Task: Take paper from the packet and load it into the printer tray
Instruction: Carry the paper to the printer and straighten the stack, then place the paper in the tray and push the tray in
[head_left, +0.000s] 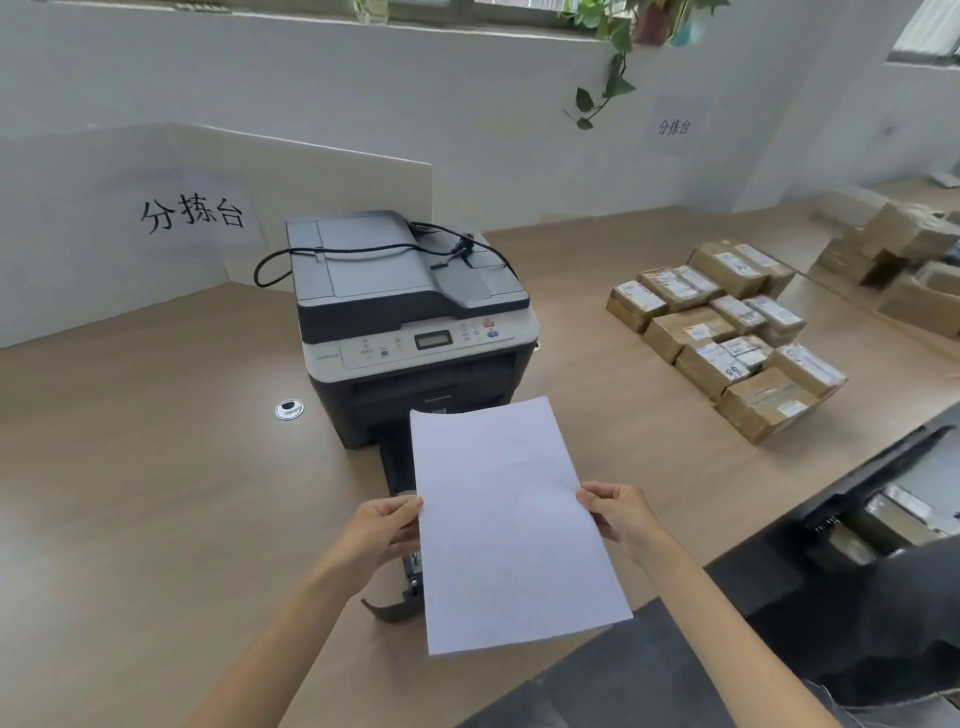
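Directly beneath the paper (511, 525), pinched at its long edges by left hand (382, 532) and right hand (618, 517), lies the pulled-out printer tray (397, 470) (mostly hidden); both long axes run toward the printer (415, 322), hands equally near.

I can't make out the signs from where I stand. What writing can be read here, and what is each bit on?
"分拣台": sheet taped to the white partition, left.
"分拣台": smaller sheet on the back wall, blurred but legible.
Printer panel buttons, display and front badge: too small to read.
Parcel labels: blurred, unreadable.
Paper held by the left hand and right hand: blank.
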